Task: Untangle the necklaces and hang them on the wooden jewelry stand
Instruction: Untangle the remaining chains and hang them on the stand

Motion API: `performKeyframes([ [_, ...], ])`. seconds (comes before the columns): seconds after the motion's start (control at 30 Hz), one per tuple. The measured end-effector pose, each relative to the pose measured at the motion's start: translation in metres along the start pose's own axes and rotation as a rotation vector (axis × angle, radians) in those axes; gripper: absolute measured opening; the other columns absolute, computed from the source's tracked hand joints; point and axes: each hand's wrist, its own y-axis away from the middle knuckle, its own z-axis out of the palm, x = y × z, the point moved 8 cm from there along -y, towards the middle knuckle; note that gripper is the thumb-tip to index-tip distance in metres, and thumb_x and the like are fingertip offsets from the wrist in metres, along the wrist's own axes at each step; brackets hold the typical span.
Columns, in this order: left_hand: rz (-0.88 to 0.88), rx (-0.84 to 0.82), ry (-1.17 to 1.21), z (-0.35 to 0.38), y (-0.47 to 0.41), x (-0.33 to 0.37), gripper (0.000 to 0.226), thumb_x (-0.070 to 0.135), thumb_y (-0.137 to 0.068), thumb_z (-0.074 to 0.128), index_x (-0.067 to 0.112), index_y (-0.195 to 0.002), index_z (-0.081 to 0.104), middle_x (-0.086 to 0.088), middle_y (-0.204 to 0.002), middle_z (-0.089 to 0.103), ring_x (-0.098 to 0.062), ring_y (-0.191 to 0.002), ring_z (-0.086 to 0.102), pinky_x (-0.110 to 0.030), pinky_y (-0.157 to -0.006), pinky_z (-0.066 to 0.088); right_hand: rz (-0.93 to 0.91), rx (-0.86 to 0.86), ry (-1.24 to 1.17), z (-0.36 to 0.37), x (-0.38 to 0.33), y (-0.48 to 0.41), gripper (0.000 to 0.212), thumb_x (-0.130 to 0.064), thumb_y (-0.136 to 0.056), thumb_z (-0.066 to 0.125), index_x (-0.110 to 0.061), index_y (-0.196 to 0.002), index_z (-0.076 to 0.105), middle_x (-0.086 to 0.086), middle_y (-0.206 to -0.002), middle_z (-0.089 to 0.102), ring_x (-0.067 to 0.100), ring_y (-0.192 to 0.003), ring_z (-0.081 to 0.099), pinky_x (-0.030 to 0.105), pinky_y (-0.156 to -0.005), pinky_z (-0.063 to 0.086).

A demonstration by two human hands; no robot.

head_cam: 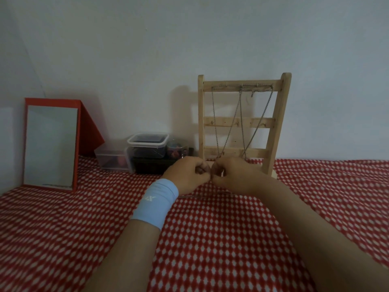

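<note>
Two hands working a chain in front of a necklace stand

A red cloth with white dots (231, 239) covers the whole surface. At its far edge the wooden jewelry stand (223, 122) leans against the pale wall, and to the left are a red-framed mirror (50, 144) and a stack of clear plastic tubs (147, 142). The left hand (189, 175), with a light-blue wristband (156, 204), and the right hand (233, 173) meet knuckle to knuckle just before the stand's base. Both have their fingers curled tight and pinch a fine chain (211, 174) between them, though it is blurred there. The hung necklaces (231, 123) drape from the top rail down to the lowest rung. One more stretch of chain (190, 196) lies on the cloth by the left wrist.
</note>
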Motion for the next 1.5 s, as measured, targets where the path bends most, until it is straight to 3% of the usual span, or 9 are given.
performKeyframes([
  [0.27,-0.096,0.148,0.558,-0.014,0.002,-0.011,0.01,0.007,-0.095,0.059,0.015,-0.098,0.06,-0.001,-0.087,0.07,-0.007,-0.069,0.064,-0.018,-0.062,0.053,0.137,0.12,-0.887,-0.013,0.018,0.006,0.02,-0.013,-0.1,0.061,0.001,-0.092,0.073,-0.001,-0.077,0.071,0.011,-0.067,0.06,0.023,-0.068,0.053],
  [0.43,-0.048,0.0,0.532,-0.009,-0.002,-0.001,0.031,0.019,-0.086,0.073,0.027,-0.113,0.06,0.004,-0.108,0.071,-0.012,-0.103,0.067,-0.029,-0.089,0.054,0.095,0.092,-0.926,-0.012,0.011,0.004,0.028,-0.015,-0.101,0.061,-0.02,-0.078,0.076,-0.002,-0.072,0.065,0.01,-0.065,0.056,0.019,-0.062,0.049],
  [0.6,-0.099,0.001,0.489,-0.005,-0.002,-0.001,0.019,0.016,-0.096,0.06,0.015,-0.114,0.066,-0.009,-0.103,0.073,-0.023,-0.099,0.069,-0.04,-0.089,0.057,0.084,0.078,-0.902,-0.013,0.012,0.003,0.028,-0.024,-0.101,0.06,-0.03,-0.082,0.08,0.007,-0.083,0.062,0.018,-0.077,0.054,0.025,-0.072,0.051],
  [0.73,-0.213,-0.124,0.62,0.005,0.004,-0.006,0.024,0.013,-0.103,0.044,0.005,-0.109,0.066,-0.011,-0.077,0.059,-0.02,-0.062,0.057,-0.026,-0.05,0.05,0.103,0.019,-0.913,-0.01,0.018,0.003,0.023,-0.024,-0.1,0.06,-0.006,-0.102,0.073,0.013,-0.094,0.068,0.023,-0.082,0.06,0.03,-0.077,0.059],
  [0.87,-0.292,-0.169,0.516,0.0,0.007,-0.007,0.026,0.017,-0.102,0.043,0.014,-0.095,0.068,0.006,-0.061,0.047,-0.005,-0.045,0.035,-0.017,-0.04,0.022,0.14,-0.109,-0.889,-0.003,0.015,0.007,0.024,-0.026,-0.101,0.058,-0.003,-0.098,0.064,0.002,-0.065,0.055,0.015,-0.053,0.049,0.024,-0.043,0.04],
  [1.0,-0.222,-0.181,0.323,-0.01,0.011,-0.005,0.021,0.03,-0.099,0.054,0.019,-0.097,0.072,0.022,-0.05,0.058,0.007,-0.044,0.051,-0.011,-0.051,0.037,0.088,-0.167,-0.792,-0.003,0.009,0.009,0.023,-0.024,-0.105,0.052,-0.01,-0.092,0.065,-0.005,-0.052,0.04,0.01,-0.042,0.03,0.022,-0.041,0.025],
  [1.17,-0.147,-0.12,0.266,-0.018,0.009,-0.006,0.017,0.03,-0.095,0.061,0.022,-0.095,0.076,0.009,-0.095,0.074,-0.006,-0.094,0.067,-0.026,-0.094,0.05,0.057,-0.122,-0.687,-0.005,0.008,0.006,0.027,-0.025,-0.105,0.053,-0.009,-0.088,0.066,-0.001,-0.051,0.041,0.011,-0.041,0.03,0.023,-0.04,0.025],
  [1.33,-0.132,-0.08,0.412,-0.017,0.008,-0.004,0.017,0.021,-0.097,0.059,0.009,-0.1,0.071,-0.007,-0.088,0.071,-0.016,-0.073,0.065,-0.032,-0.069,0.057,0.055,-0.068,-0.696,-0.008,0.009,0.003,0.025,-0.021,-0.105,0.054,-0.009,-0.086,0.065,-0.006,-0.049,0.048,0.011,-0.041,0.034,0.023,-0.041,0.029],
  [1.5,-0.142,-0.02,0.575,-0.015,0.007,-0.002,0.015,0.013,-0.095,0.06,0.003,-0.094,0.07,-0.008,-0.082,0.073,-0.024,-0.075,0.068,-0.036,-0.076,0.059,0.031,0.148,-0.659,-0.019,0.009,0.001,0.005,-0.008,-0.094,0.07,-0.012,-0.093,0.067,-0.001,-0.075,0.068,0.01,-0.054,0.06,0.018,-0.048,0.047],
])
